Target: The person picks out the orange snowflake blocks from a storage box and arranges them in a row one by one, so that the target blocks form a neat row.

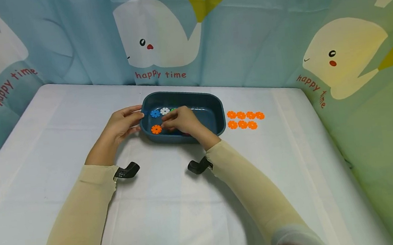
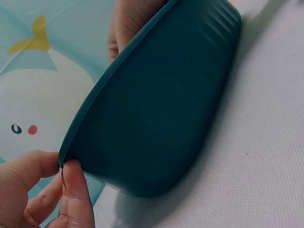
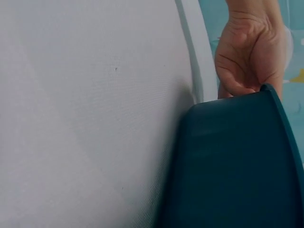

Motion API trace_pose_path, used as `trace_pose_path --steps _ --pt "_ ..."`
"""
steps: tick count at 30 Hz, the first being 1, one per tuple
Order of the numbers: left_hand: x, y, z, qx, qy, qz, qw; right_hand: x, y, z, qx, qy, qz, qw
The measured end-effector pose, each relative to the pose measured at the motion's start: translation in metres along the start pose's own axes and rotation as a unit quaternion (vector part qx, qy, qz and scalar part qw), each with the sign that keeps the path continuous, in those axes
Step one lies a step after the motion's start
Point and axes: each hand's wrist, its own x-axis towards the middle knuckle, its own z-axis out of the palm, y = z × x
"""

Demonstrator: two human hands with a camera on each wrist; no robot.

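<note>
My left hand grips the left end of a dark teal plastic basin; in the left wrist view the thumb and fingers pinch its rim. My right hand reaches down inside the basin, fingers bent and fingertips close together; whether they hold a piece I cannot tell. Just left of those fingertips lies an orange notched flower-shaped disc. Behind it are a blue disc and a white disc. A green disc is partly covered by the right hand. The right wrist view shows the basin's outer wall.
Right of the basin, several orange notched discs lie flat in two rows on the white-covered table. A curtain with printed whales hangs behind the table's far edge. Black wrist mounts stick out from both sleeves.
</note>
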Motion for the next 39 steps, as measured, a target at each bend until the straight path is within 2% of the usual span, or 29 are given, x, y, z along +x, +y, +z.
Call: trace_pose_path --steps 7,15,20,26,39 --pt "0.002 -0.002 -0.001 0.002 0.007 -0.001 1.0 0.005 -0.002 0.004 -0.042 0.003 -0.012 0.999" --pt "0.002 -0.002 0.0 0.006 0.004 0.001 1.0 0.012 -0.003 0.011 -0.105 0.029 -0.032 0.994" --pt "0.002 -0.001 0.0 0.006 0.005 0.0 1.0 0.017 -0.005 0.013 -0.134 0.032 -0.022 0.99" --pt "0.002 -0.001 0.0 0.006 0.005 -0.002 1.0 0.021 -0.009 0.016 -0.148 0.025 -0.009 0.989" --pt "0.002 -0.001 0.001 -0.006 0.0 0.004 1.0 0.025 -0.004 0.021 -0.142 0.029 -0.021 0.989"
